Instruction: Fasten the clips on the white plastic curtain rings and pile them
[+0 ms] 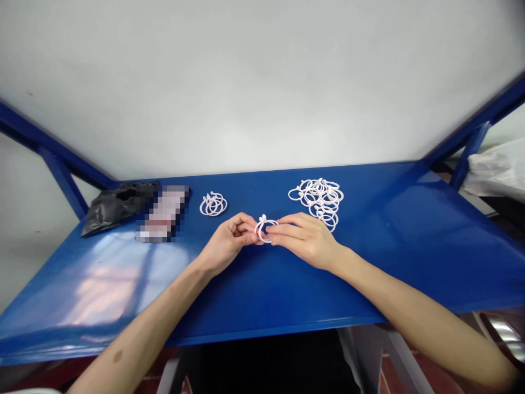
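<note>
My left hand (235, 238) and my right hand (305, 238) meet above the middle of the blue table. Between them is a thin white ring (266, 241) with a small knob at its top; it may be more than one ring together. My left thumb and fingers pinch its left side. The right fingertips grip the opposite side. Left of my hands, a small group of similar white rings (213, 205) lies overlapping on the table. A larger tangled pile of white rings (320, 197) sits just beyond my right hand.
The blue table (254, 306) backs onto a pale wall (262, 82). A black plastic bag (112, 208) and a blurred-out flat object (166, 210) lie at the left. Blue frame bars (61, 175) rise at both sides. Whitish plastic (498, 167) shows beyond the right edge.
</note>
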{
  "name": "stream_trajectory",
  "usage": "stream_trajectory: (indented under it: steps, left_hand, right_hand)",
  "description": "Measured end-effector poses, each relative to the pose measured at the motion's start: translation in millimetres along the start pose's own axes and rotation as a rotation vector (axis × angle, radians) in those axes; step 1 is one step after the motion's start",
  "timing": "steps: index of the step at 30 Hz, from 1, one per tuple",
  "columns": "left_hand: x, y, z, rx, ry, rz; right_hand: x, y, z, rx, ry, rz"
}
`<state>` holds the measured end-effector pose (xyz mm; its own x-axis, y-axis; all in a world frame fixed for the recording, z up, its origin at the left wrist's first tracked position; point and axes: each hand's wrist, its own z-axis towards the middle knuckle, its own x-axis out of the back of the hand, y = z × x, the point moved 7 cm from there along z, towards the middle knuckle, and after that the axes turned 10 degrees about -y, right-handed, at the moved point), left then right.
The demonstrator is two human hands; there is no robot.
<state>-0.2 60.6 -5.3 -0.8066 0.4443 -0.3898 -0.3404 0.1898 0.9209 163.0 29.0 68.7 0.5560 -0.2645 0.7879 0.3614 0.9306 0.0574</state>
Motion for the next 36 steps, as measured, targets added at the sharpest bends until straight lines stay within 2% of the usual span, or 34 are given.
stream_trajectory:
  steps: [6, 10, 12, 14, 15, 17, 18, 21, 24, 27, 31, 34, 36]
  left_hand:
    - [-1.8, -2.4, 1.3, -0.003, 0.021, -0.041]
    - [-0.5, -3.4, 0.0, 0.000, 0.041, 0.104]
    - [0.8, 4.3, -3.0, -0.084, 0.107, 0.334]
    - [-6.2, 21.9, -9.3, -0.282, 0.169, 0.719]
    - [-15.5, 30.3, -13.3, -0.402, 0.163, 0.938]
    - [-38.2, 36.5, -19.5, -0.592, 0.055, 1.333]
    - [-47.0, 35.0, -21.0, -0.641, -0.022, 1.481]
    - [-57.4, 27.8, -20.4, -0.658, -0.146, 1.776]
    - [-59.4, 20.5, -16.7, -0.633, -0.134, 1.966]
    - [-60.9, 15.3, -13.4, -0.626, -0.056, 2.037]
    - [-55.5, 14.0, -8.9, -0.557, 0.021, 1.996]
    - [-40.8, 24.0, -8.5, -0.543, 0.031, 1.882]
    - [-22.1, 38.2, -10.2, -0.539, 0.098, 1.836]
  right_hand:
    - [-2.1, -3.5, 0.4, -0.019, 0.004, -0.040]
    - [-7.3, -2.1, 0.7, -0.060, -0.056, -0.040]
    - [-11.8, -0.4, 0.7, -0.084, -0.116, -0.037]
    - [-17.3, 1.2, 0.4, -0.102, -0.194, -0.032]
    - [-19.6, 1.4, 0.1, -0.104, -0.229, -0.034]
    - [-22.7, 0.8, -0.4, -0.098, -0.280, -0.039]
    - [-24.0, 0.2, -0.6, -0.095, -0.298, -0.041]
    - [-29.9, -2.0, -0.8, -0.098, -0.358, -0.052]
    - [-37.9, -5.3, -0.6, -0.104, -0.412, -0.115]
    - [-43.0, -6.3, -0.3, -0.135, -0.430, -0.184]
    - [-44.1, -1.7, -0.6, -0.193, -0.425, -0.154]
    - [-31.5, 6.4, 0.9, -0.206, -0.314, -0.066]
    - [-19.0, 20.7, -0.9, -0.265, -0.269, -0.045]
